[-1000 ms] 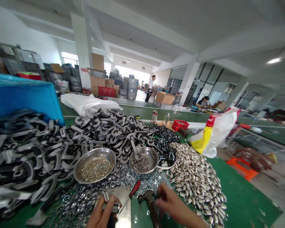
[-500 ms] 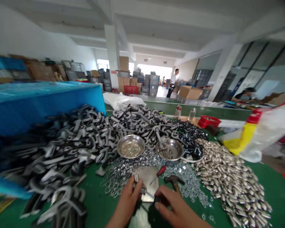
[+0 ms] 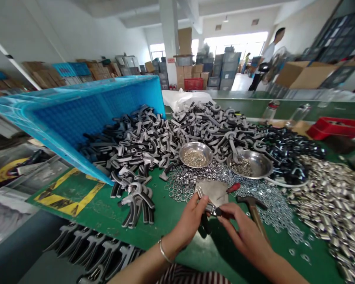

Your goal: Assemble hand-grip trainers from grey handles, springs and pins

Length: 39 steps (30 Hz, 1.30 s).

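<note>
My left hand [image 3: 191, 221], wearing a bracelet, is wrapped round a metal spray-gun-like handle part [image 3: 210, 208] with a threaded end and a black grip hanging below. My right hand [image 3: 244, 227] has its thumb and fingertips closed on a small black knob-like piece [image 3: 218, 212] at the part's right end. Just beyond the hands lies a flat metal plate [image 3: 208, 190] with a red-handled screwdriver [image 3: 233, 187] across its edge. A hammer [image 3: 254, 209] rests to the right, its handle close to my right hand.
A tipped blue crate [image 3: 77, 106] spills grey-and-black handles [image 3: 154, 138]. Two metal bowls [image 3: 182, 162] [image 3: 268, 173] hold small parts. Rings and nuts [image 3: 272, 205], silver cylinders [image 3: 328, 197] and black parts [image 3: 292, 146] lie in heaps. Finished-looking handles [image 3: 88, 248] line the lower left. A person [image 3: 268, 55] stands behind.
The view has swung left and down, so the scene shifts right and up. My right fingers have come up against the part; the thin shaft between the hands no longer shows.
</note>
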Available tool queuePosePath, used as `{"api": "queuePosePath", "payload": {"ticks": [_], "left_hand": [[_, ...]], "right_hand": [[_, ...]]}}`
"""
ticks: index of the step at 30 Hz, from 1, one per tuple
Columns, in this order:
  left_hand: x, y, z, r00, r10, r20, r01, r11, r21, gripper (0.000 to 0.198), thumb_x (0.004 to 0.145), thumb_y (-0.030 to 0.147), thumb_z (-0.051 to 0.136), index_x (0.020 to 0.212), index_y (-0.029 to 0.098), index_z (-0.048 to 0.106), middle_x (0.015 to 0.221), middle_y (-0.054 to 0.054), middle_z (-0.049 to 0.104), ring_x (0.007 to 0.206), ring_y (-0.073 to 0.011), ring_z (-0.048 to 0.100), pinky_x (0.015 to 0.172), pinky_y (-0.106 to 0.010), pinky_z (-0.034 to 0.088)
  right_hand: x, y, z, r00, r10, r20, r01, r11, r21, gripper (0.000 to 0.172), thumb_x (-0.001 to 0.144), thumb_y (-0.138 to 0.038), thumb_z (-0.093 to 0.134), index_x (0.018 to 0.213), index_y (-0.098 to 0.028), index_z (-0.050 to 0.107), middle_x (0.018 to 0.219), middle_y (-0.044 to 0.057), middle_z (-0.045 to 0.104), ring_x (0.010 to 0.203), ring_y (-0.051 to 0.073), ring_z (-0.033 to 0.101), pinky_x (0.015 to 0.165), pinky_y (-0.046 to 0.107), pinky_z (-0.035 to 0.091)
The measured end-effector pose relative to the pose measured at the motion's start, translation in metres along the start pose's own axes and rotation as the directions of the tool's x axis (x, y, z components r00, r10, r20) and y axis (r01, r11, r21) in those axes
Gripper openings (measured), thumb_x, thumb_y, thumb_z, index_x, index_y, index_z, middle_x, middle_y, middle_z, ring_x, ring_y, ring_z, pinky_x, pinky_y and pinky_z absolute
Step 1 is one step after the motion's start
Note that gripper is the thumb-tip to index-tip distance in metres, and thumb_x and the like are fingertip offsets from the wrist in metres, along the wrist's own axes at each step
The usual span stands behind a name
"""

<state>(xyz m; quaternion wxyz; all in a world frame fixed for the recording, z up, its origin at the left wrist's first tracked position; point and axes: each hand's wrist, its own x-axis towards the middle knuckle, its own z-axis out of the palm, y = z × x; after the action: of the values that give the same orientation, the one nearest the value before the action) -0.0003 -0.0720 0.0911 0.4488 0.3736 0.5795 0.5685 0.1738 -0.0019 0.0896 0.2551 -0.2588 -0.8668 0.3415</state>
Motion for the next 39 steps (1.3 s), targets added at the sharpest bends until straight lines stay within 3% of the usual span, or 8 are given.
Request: {"api": "queuePosePath", "payload": {"ticks": [5, 11, 16, 19, 25, 29, 34, 39], "left_hand": [[-0.006, 0.014, -0.005, 0.985, 0.171, -0.01, -0.165, 0.962, 0.216, 0.027, 0.099, 0.044, 0.043, 0.103, 0.019, 0.054, 0.095, -0.004, 0.061, 0.086, -0.0167, 0.055, 0.083, -0.028, 0.043], [0.002, 0.009, -0.009, 0.95, 0.301, 0.083, -0.302, 0.82, 0.485, 0.015, 0.096, 0.032, 0.049, 0.088, 0.02, 0.05, 0.082, -0.001, 0.054, 0.075, -0.0154, 0.049, 0.074, -0.028, 0.041], [0.004, 0.016, -0.008, 0.971, 0.238, -0.006, -0.226, 0.927, 0.299, 0.017, 0.099, 0.034, 0.045, 0.095, 0.019, 0.052, 0.084, 0.0, 0.057, 0.076, -0.0135, 0.052, 0.072, -0.025, 0.043], [-0.002, 0.025, -0.008, 0.971, 0.24, -0.021, -0.223, 0.93, 0.293, 0.016, 0.097, 0.033, 0.047, 0.094, 0.019, 0.053, 0.084, -0.001, 0.058, 0.076, -0.0137, 0.053, 0.072, -0.026, 0.044], [-0.013, 0.035, -0.013, 0.897, 0.436, 0.072, -0.425, 0.807, 0.409, 0.01, 0.095, 0.025, 0.047, 0.088, 0.019, 0.051, 0.083, -0.002, 0.058, 0.077, -0.0151, 0.054, 0.073, -0.027, 0.044], [-0.002, 0.026, -0.016, 0.895, 0.44, 0.069, -0.413, 0.761, 0.5, 0.01, 0.093, 0.025, 0.051, 0.085, 0.02, 0.051, 0.08, -0.001, 0.057, 0.074, -0.0144, 0.053, 0.072, -0.026, 0.042], [0.007, 0.01, -0.02, 0.941, 0.338, -0.037, -0.277, 0.826, 0.491, 0.016, 0.095, 0.029, 0.05, 0.082, 0.019, 0.051, 0.073, 0.001, 0.055, 0.066, -0.0122, 0.048, 0.065, -0.024, 0.039], [0.008, 0.001, -0.026, 0.958, 0.284, 0.045, -0.277, 0.873, 0.401, 0.021, 0.095, 0.037, 0.052, 0.084, 0.019, 0.053, 0.075, 0.002, 0.055, 0.068, -0.0118, 0.047, 0.067, -0.024, 0.04]], "right_hand": [[0.003, -0.002, 0.005, 0.998, 0.058, 0.025, -0.063, 0.929, 0.365, 0.011, 0.096, -0.028, 0.054, 0.107, -0.024, 0.055, 0.097, 0.005, 0.064, 0.09, 0.021, 0.065, 0.084, 0.038, 0.052], [0.01, -0.015, 0.013, 0.839, 0.276, 0.468, -0.528, 0.211, 0.823, 0.02, 0.097, -0.041, 0.052, 0.093, -0.022, 0.046, 0.073, -0.004, 0.045, 0.051, 0.007, 0.039, 0.044, 0.018, 0.035], [0.014, -0.017, 0.003, 0.994, 0.086, 0.071, -0.109, 0.872, 0.478, 0.008, 0.098, -0.03, 0.051, 0.101, -0.022, 0.053, 0.086, 0.004, 0.06, 0.078, 0.018, 0.061, 0.074, 0.033, 0.053], [0.018, -0.016, -0.004, 0.984, -0.18, 0.011, 0.177, 0.975, 0.134, 0.015, 0.095, -0.02, 0.051, 0.109, -0.022, 0.057, 0.105, 0.011, 0.064, 0.099, 0.025, 0.061, 0.088, 0.041, 0.051], [0.015, -0.024, 0.002, 0.998, -0.033, 0.052, 0.004, 0.877, 0.481, 0.01, 0.097, -0.034, 0.052, 0.101, -0.025, 0.053, 0.086, 0.004, 0.06, 0.072, 0.018, 0.062, 0.068, 0.033, 0.054], [0.018, -0.035, 0.014, 0.848, 0.245, 0.47, -0.529, 0.351, 0.772, 0.034, 0.102, -0.053, 0.033, 0.094, -0.023, 0.048, 0.066, -0.007, 0.043, 0.041, 0.008, 0.039, 0.037, 0.02, 0.038], [0.019, -0.031, 0.022, 0.854, 0.325, 0.406, -0.52, 0.554, 0.65, 0.038, 0.091, -0.057, 0.058, 0.086, -0.02, 0.052, 0.063, -0.005, 0.057, 0.044, 0.007, 0.05, 0.042, 0.017, 0.04], [0.022, -0.017, 0.028, 0.629, 0.198, 0.752, -0.769, 0.298, 0.565, 0.072, 0.092, -0.077, 0.014, 0.078, -0.019, 0.054, 0.037, -0.006, 0.048, 0.022, 0.008, 0.028, 0.028, 0.02, 0.028]]}}
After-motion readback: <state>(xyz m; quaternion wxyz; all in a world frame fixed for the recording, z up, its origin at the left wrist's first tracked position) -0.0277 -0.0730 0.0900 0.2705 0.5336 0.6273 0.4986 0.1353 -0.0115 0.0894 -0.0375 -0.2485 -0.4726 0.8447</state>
